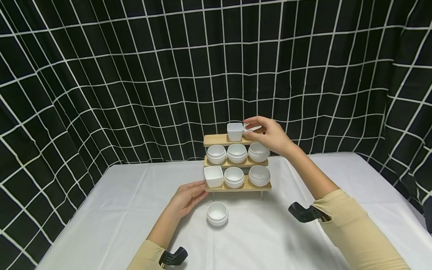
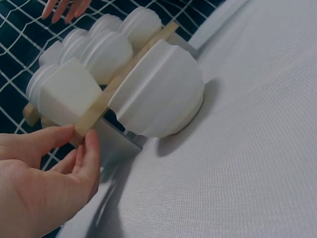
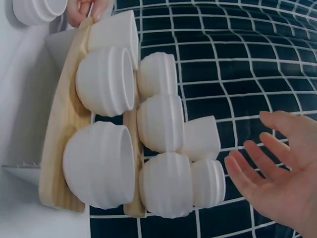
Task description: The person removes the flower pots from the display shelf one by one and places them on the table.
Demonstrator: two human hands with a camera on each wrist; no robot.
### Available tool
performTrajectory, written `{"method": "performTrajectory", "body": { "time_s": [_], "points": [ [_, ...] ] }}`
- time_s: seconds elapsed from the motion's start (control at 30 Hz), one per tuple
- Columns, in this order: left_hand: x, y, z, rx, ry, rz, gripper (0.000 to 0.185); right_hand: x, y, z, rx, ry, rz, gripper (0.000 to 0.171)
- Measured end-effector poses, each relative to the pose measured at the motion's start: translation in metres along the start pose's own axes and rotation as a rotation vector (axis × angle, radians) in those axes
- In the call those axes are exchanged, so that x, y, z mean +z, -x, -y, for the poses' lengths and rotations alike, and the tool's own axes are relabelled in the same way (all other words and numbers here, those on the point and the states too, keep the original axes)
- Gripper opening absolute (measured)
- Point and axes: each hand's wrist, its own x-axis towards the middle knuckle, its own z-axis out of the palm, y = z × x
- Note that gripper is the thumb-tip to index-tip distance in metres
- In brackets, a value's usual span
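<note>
Hands were seen apart: the right hand (image 1: 270, 135), fingers loosely open, touched a small pot (image 1: 251, 128) on the rack's (image 1: 221, 140) top shelf. The left hand (image 1: 187, 197), open, steadied the bottom shelf's left end, nearer the loose bowl (image 1: 217, 213) on the surface (image 1: 118, 210).

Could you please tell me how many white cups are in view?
9 cups: two on the top shelf, three on the middle, three on the bottom, one on the table; none seem hidden.

Even, fairly bright light from above leaves only soft, short shadows on the white tablecloth (image 1: 111, 210) beneath the wooden rack (image 1: 236, 186), with no harsh glare on the bowls. The head view bends the grid backdrop (image 1: 101, 75) strongly toward its edges. Left of the rack in the left wrist view, the left hand (image 2: 39, 183) is close and slightly soft.
</note>
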Motion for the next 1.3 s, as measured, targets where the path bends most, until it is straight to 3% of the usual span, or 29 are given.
{"method": "performTrajectory", "body": {
  "time_s": [0.87,1.3],
  "points": [
    [-0.002,0.0,0.001,0.01,0.009,0.028,0.042,-0.011,-0.04,0.007,0.175,-0.03,0.093,0.057],
    [-0.002,-0.001,0.001,0.006,0.014,0.028,0.042,-0.011,-0.055,0.013,0.225,0.016,0.156,0.065]
  ]
}}
